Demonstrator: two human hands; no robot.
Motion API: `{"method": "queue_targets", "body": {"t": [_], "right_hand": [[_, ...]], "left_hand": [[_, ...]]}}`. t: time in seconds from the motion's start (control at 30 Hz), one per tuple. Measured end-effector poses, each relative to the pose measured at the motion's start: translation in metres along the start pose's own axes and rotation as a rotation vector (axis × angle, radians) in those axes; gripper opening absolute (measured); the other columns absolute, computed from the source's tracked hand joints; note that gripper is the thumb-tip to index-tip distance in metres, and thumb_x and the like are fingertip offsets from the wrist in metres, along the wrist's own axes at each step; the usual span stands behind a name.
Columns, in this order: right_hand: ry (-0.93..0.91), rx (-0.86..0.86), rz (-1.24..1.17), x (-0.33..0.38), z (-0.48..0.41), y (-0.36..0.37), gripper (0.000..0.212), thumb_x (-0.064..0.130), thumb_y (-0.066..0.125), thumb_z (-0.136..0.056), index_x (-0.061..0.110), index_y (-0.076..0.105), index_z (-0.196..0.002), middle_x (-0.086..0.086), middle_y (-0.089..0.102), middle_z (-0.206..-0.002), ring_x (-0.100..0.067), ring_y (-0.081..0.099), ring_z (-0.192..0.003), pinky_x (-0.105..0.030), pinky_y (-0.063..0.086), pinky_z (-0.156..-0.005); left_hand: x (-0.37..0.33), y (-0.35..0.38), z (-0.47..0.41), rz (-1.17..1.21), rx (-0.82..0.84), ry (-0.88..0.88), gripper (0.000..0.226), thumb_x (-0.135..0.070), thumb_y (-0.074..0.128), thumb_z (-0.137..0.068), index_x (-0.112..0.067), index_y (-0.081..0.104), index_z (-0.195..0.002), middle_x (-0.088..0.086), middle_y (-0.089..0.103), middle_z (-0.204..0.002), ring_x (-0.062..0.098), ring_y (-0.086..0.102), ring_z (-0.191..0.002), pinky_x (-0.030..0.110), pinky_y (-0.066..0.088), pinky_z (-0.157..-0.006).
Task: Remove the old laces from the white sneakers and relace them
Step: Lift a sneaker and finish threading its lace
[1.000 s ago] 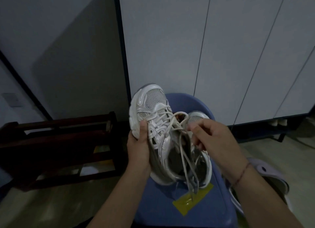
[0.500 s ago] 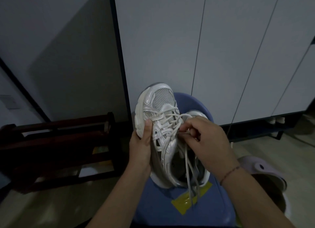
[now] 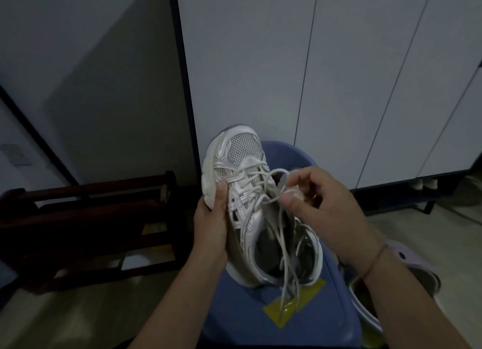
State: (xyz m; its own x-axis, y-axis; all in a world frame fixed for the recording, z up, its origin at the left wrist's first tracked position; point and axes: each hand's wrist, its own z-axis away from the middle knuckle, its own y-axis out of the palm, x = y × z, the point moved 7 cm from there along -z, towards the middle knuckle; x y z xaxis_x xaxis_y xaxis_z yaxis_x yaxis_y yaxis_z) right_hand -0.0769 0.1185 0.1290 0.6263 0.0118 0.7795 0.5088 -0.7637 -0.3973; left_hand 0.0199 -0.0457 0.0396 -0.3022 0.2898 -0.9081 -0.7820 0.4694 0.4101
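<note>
A white sneaker with a mesh toe and glossy moulded overlays points toward 12 o'clock above a smooth blue plastic seat. At its 9 o'clock the left hand grips the sole, thumb pressed flat. At 3 o'clock the right hand fingers appear to pinch a round cord lace loop, and the loose ends dangle toward 6 o'clock.

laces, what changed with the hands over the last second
The right hand moved in toward the sneaker, then eased back a little. It now pinches a strand of the laces beside the tongue, with a loop standing above its fingers. The left hand kept its grip on the sneaker's side, thumb on the upper. The sneaker stayed toe-up over the blue stool, lace ends hanging.
</note>
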Motion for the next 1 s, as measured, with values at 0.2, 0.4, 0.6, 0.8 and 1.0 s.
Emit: {"method": "queue_targets", "body": {"t": [0.2, 0.4, 0.6, 0.8, 1.0], "right_hand": [[-0.123, 0.06, 0.31, 0.004, 0.001, 0.012, 0.02, 0.048, 0.055, -0.082, 0.031, 0.047, -0.075, 0.013, 0.049, -0.082, -0.003, 0.05, -0.079, -0.015, 0.038, -0.066], [-0.17, 0.035, 0.364, 0.006, 0.002, 0.009, 0.022, 0.037, 0.06, -0.087, 0.024, 0.049, -0.074, 0.012, 0.05, -0.07, -0.005, 0.048, -0.068, -0.018, 0.035, -0.058], [0.138, -0.123, -0.495, -0.02, -0.002, -0.002, 0.025, 0.021, 0.059, -0.09, 0.021, 0.056, -0.066, 0.007, 0.05, -0.06, -0.006, 0.044, -0.056, -0.017, 0.042, -0.056], [0.304, -0.333, -0.204, -0.032, 0.007, -0.018, 0.014, 0.023, 0.064, -0.087, 0.017, 0.06, -0.076, 0.001, 0.058, -0.062, -0.008, 0.051, -0.057, -0.024, 0.043, -0.055], [0.311, -0.128, -0.084, -0.009, 0.008, 0.004, 0.041, 0.045, 0.063, -0.082, 0.012, 0.066, -0.059, 0.007, 0.038, -0.043, -0.009, 0.033, -0.043, -0.023, 0.032, -0.047]], "left_hand": [[-0.002, 0.001, 0.002, -0.034, -0.019, 0.037, 0.057, -0.054, 0.068, -0.068, -0.021, 0.065, -0.114, -0.001, 0.075, -0.103, 0.014, 0.072, -0.095, 0.031, 0.056, -0.08], [-0.002, 0.0, 0.0, -0.039, -0.027, 0.044, 0.047, -0.049, 0.068, -0.078, -0.021, 0.065, -0.116, -0.002, 0.075, -0.105, 0.014, 0.071, -0.097, 0.03, 0.056, -0.082], [-0.001, -0.003, -0.003, 0.015, -0.043, 0.011, 0.046, -0.046, 0.065, -0.085, -0.02, 0.063, -0.122, -0.001, 0.074, -0.108, 0.014, 0.07, -0.098, 0.026, 0.054, -0.076], [0.005, -0.009, -0.007, 0.009, -0.075, 0.026, 0.053, -0.053, 0.068, -0.075, -0.021, 0.063, -0.117, 0.002, 0.073, -0.112, 0.019, 0.069, -0.103, 0.038, 0.055, -0.09], [-0.003, -0.006, 0.0, -0.034, -0.098, 0.137, 0.041, -0.047, 0.065, -0.082, -0.024, 0.06, -0.116, -0.004, 0.07, -0.109, 0.011, 0.067, -0.099, 0.027, 0.054, -0.081]]}}
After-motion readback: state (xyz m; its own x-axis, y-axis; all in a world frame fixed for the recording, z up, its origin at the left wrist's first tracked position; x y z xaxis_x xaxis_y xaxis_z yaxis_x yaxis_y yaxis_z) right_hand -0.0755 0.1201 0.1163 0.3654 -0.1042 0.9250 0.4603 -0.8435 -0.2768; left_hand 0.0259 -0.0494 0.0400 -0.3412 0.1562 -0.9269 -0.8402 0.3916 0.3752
